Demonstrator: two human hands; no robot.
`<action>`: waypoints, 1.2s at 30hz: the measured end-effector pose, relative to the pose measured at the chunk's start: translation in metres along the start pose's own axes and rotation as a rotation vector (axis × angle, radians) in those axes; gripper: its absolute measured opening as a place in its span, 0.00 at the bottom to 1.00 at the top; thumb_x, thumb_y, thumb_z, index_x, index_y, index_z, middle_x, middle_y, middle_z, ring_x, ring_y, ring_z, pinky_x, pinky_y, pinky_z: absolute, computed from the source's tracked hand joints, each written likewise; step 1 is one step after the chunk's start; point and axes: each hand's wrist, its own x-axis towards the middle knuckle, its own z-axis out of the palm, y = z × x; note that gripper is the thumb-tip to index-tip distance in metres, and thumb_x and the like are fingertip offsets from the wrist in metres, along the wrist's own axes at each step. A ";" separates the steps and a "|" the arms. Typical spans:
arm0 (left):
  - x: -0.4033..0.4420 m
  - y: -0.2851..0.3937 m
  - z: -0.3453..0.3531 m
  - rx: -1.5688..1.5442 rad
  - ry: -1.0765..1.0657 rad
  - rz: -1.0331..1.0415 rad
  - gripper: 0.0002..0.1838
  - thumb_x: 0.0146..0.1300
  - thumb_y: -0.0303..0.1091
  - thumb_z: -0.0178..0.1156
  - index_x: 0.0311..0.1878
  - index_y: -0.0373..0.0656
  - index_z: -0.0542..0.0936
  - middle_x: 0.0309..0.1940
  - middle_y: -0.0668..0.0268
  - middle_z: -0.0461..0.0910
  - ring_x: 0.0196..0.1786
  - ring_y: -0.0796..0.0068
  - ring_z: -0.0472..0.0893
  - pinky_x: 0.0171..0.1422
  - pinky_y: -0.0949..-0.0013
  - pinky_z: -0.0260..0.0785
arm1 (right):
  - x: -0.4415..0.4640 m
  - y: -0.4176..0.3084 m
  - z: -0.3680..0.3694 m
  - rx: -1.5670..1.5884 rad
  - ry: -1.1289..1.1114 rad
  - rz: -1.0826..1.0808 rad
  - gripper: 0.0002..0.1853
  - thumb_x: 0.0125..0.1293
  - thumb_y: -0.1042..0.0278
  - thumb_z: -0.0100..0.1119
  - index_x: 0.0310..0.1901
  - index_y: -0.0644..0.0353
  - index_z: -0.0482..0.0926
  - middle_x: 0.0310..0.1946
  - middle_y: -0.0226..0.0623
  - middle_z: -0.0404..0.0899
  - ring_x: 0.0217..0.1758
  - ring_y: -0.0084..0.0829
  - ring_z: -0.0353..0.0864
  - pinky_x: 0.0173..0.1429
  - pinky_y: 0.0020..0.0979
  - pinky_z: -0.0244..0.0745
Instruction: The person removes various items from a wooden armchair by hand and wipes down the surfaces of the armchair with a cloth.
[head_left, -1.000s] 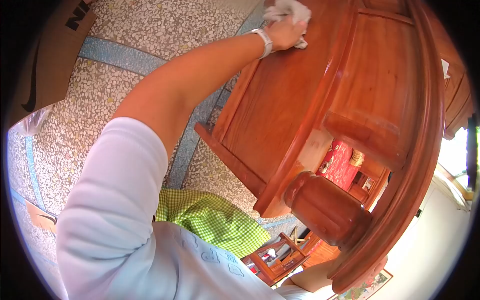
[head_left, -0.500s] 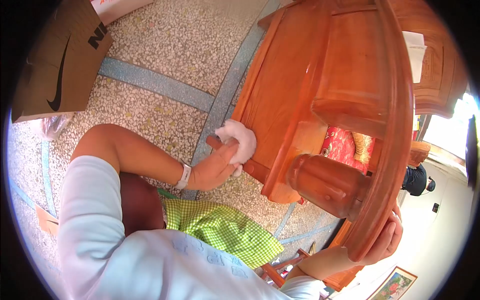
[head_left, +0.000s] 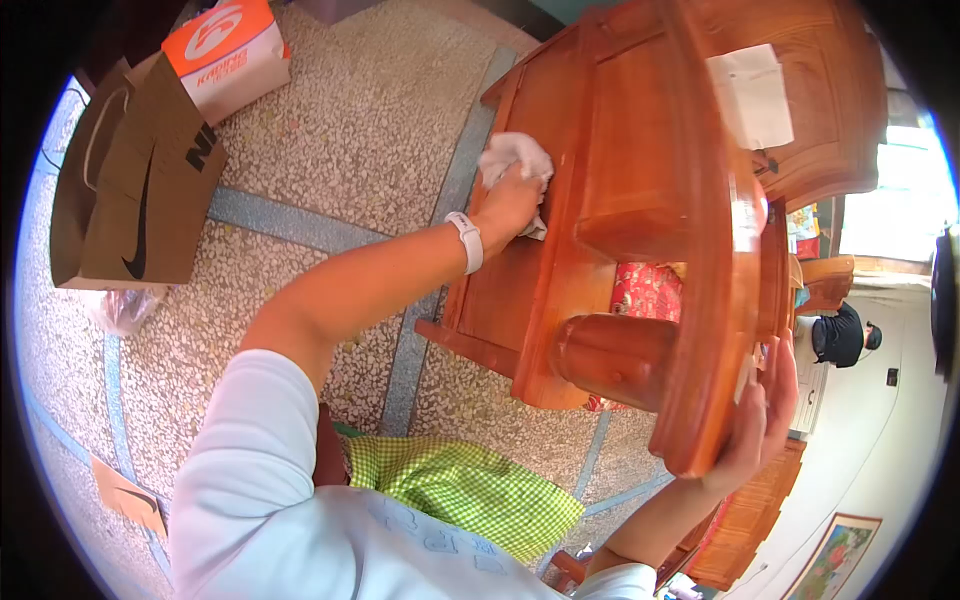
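Note:
A crumpled white cloth is in my left hand, its fingers closed and pressing it on the reddish-brown wooden side panel of a piece of furniture. My left wrist has a white band. On the right, my right hand grips the outer side of the curved wooden armrest near its end, with part of the palm hidden behind the wood. Between armrest and panel stands a thick rounded post. Red patterned fabric shows through the gap behind it.
A brown carton bag and an orange-and-white box stand on the speckled floor at upper left. Green checked cloth lies near my body. White paper is on another wooden piece. A person in dark clothing is far right.
My left hand has moved the cloth from high on the panel to its lower corner, then part-way back up. The view has shifted, and more of my right hand shows at the armrest.

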 end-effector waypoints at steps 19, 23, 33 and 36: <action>-0.073 -0.020 0.007 -0.199 -0.110 0.027 0.17 0.67 0.40 0.45 0.52 0.39 0.69 0.44 0.61 0.76 0.46 0.70 0.76 0.50 0.65 0.69 | 0.005 0.049 -0.022 1.194 -0.217 0.702 0.15 0.63 0.67 0.47 0.46 0.68 0.74 0.42 0.44 0.78 0.44 0.34 0.79 0.49 0.34 0.75; -0.081 0.023 0.004 -0.363 -0.058 -0.148 0.17 0.65 0.42 0.45 0.49 0.42 0.71 0.43 0.61 0.75 0.43 0.64 0.76 0.47 0.60 0.70 | 0.005 0.050 -0.022 1.211 -0.331 0.606 0.23 0.62 0.70 0.48 0.58 0.68 0.63 0.53 0.42 0.72 0.53 0.31 0.74 0.57 0.32 0.69; -0.050 0.107 0.034 -0.181 0.064 0.011 0.22 0.65 0.48 0.40 0.53 0.45 0.71 0.45 0.62 0.77 0.47 0.66 0.77 0.50 0.61 0.72 | 0.008 0.059 -0.016 1.438 -0.392 0.530 0.28 0.57 0.71 0.53 0.60 0.69 0.60 0.52 0.42 0.70 0.52 0.31 0.73 0.55 0.31 0.69; -0.036 0.105 0.049 -0.251 -0.130 0.180 0.22 0.65 0.47 0.40 0.56 0.45 0.68 0.50 0.62 0.74 0.48 0.66 0.77 0.50 0.61 0.72 | 0.005 0.061 -0.018 1.375 -0.365 0.581 0.29 0.57 0.71 0.53 0.60 0.69 0.59 0.52 0.43 0.69 0.53 0.31 0.72 0.56 0.31 0.69</action>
